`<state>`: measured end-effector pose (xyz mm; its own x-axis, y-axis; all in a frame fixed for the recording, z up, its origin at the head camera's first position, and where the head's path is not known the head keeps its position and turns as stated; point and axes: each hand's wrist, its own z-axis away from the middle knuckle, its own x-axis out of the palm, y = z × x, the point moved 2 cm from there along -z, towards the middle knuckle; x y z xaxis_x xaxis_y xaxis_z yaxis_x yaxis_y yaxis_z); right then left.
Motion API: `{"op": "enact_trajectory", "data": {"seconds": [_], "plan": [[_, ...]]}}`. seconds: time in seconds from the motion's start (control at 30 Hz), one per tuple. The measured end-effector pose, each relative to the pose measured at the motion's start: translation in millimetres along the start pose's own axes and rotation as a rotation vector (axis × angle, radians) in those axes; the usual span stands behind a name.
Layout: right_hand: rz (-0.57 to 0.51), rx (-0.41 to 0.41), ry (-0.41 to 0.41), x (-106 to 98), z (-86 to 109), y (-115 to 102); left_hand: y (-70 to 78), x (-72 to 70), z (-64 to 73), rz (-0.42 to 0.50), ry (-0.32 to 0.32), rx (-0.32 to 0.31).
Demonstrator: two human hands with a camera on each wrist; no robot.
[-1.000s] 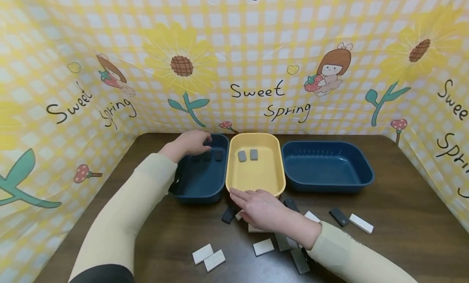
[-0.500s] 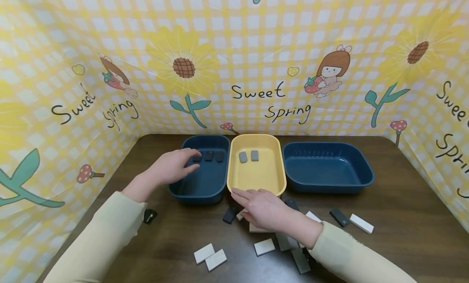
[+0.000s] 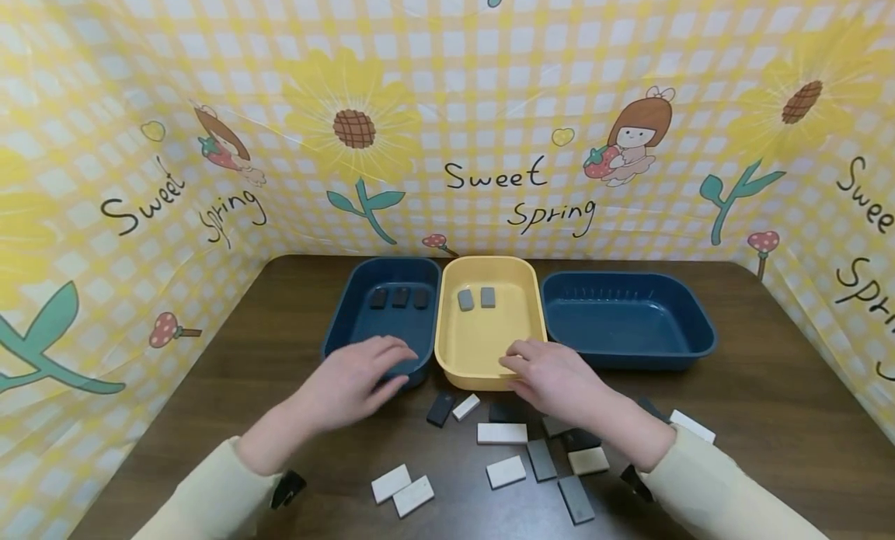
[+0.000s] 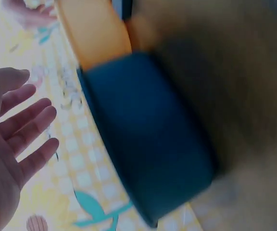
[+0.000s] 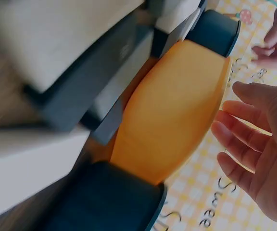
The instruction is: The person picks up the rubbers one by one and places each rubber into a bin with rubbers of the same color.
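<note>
My left hand (image 3: 353, 381) hovers over the near edge of the left dark blue bin (image 3: 391, 339), its fingers loosely bent and holding nothing. Three dark tiles (image 3: 399, 297) stand in a row at the back of that bin. In the head view my right hand (image 3: 559, 381) is above the near right rim of the yellow bin (image 3: 489, 344), where two grey tiles (image 3: 487, 297) lie at the back. Both wrist views show the left palm (image 4: 4, 163) and right palm (image 5: 273, 154) bare, with fingers spread apart.
White, grey and black tiles lie scattered before the bins, among them a long white tile (image 3: 502, 433) and a grey tile (image 3: 576, 499). Two white tiles (image 3: 412, 496) touch at the near left. A second dark blue bin (image 3: 629, 322) stands at the right. Patterned cloth hangs behind.
My left hand has come back from the far end of the left bin to its near edge, uncovering the three dark tiles. My right hand has shifted right and slightly up.
</note>
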<state>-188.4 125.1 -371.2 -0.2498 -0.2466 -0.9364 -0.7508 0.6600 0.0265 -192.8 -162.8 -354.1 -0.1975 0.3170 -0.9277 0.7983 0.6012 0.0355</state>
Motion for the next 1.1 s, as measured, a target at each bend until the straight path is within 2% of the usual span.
{"op": "enact_trajectory", "data": {"seconds": [0.1, 0.2, 0.3, 0.47, 0.6, 0.77, 0.87, 0.97, 1.1], "plan": [[0.003, 0.026, -0.003, -0.5, 6.5, 7.0, 14.2, 8.5, 1.6, 0.011, 0.007, 0.082], [0.009, 0.045, -0.012, 1.0, 10.3, 11.1, 25.1, 16.4, 1.7, 0.033, -0.021, 0.119], [0.023, 0.043, -0.013, 4.0, 12.1, 12.6, 31.7, 25.7, 0.2, 0.064, -0.125, 0.108], [0.045, -0.020, 0.030, 10.1, 13.1, 12.4, 35.5, 42.0, -0.3, 0.059, -0.365, 0.028], [0.065, -0.038, 0.022, 12.8, 12.9, 12.5, 35.9, 51.4, 0.8, 0.052, -0.468, -0.013], [0.077, -0.025, -0.019, 12.8, 12.3, 12.5, 34.8, 59.4, 0.3, 0.042, -0.514, -0.037], [0.072, -0.030, -0.017, 12.5, 12.6, 12.3, 34.3, 61.7, -0.9, 0.033, -0.525, -0.039], [0.071, -0.032, -0.016, 12.5, 12.6, 12.3, 33.4, 63.0, -3.0, 0.027, -0.524, -0.033], [0.069, -0.032, -0.013, 11.8, 12.5, 12.8, 31.5, 64.3, -6.3, 0.023, -0.491, -0.010]]}}
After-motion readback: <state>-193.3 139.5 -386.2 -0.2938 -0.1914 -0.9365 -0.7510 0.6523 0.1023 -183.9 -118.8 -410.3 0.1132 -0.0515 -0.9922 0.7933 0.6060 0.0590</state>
